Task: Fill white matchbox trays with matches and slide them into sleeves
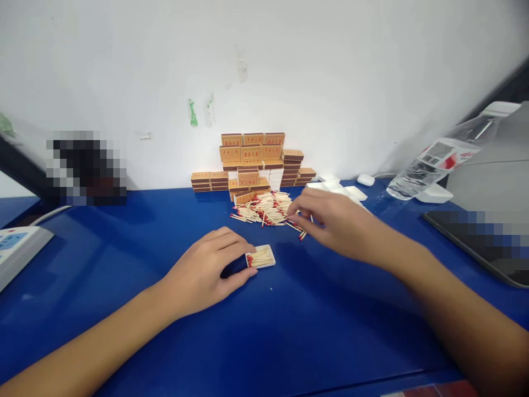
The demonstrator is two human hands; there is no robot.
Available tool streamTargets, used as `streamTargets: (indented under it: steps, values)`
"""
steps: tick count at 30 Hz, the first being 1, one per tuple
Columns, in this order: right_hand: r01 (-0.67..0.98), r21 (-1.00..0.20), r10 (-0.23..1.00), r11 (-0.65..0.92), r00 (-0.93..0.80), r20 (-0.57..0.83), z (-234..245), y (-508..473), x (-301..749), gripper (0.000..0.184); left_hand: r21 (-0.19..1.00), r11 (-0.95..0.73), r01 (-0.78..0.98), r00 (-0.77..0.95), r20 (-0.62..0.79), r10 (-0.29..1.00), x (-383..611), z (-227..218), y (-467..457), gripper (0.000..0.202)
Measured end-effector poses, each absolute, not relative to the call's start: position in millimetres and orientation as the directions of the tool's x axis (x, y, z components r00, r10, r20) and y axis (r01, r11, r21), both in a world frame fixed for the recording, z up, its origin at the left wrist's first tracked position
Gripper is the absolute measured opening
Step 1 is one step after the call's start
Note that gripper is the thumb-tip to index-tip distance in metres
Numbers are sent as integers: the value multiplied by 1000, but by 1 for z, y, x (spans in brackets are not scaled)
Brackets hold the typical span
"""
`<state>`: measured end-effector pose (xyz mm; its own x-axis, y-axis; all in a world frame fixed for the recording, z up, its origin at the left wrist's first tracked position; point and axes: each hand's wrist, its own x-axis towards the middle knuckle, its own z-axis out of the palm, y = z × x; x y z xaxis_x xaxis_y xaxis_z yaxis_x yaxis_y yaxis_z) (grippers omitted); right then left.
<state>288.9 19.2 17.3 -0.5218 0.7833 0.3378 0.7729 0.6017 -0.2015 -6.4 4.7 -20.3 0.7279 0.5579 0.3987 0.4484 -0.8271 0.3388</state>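
A small white matchbox tray (262,257) with red-tipped matches in it lies on the blue table (264,331). My left hand (206,270) rests beside it, thumb and fingers pinching the tray's left end. My right hand (330,218) reaches over the right edge of a loose pile of matches (266,208), fingers curled down and pinching at a few matches. Behind the pile stands a stack of tan matchboxes (252,160) against the white wall.
Empty white trays (343,190) lie right of the pile. A tilted water bottle (438,160) and a dark tablet (483,242) are at the right. A white power strip (16,248) sits at the left edge. A white earbud case (365,180) lies by the wall.
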Motion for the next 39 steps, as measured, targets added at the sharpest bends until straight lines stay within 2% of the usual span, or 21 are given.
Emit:
streamTargets:
  steps: [5,10,17,26,32,39]
  values:
    - [860,-237,892,452,-445,84,27,37,331,17,354,-831,430,733,401,550,-6,-21,7,13]
    - [882,-235,906,407,-424,-22,23,37,337,23,346,-827,443,729,397,557,-6,-19,6,17]
    - [867,-246,895,432,-445,4,9,35,326,31,347,-819,458,729,380,569,-6,-19,6,18]
    - [868,-251,893,429,-449,-25,1,39,326,20,353,-814,461,730,370,574,-5,-17,4,21]
    - [854,-262,877,450,-478,-52,0,37,326,21,345,-813,470,724,376,578,-6,-18,6,24]
    - [817,-304,864,489,-502,41,8,24,317,26,322,-803,502,708,381,595,-8,-20,4,39]
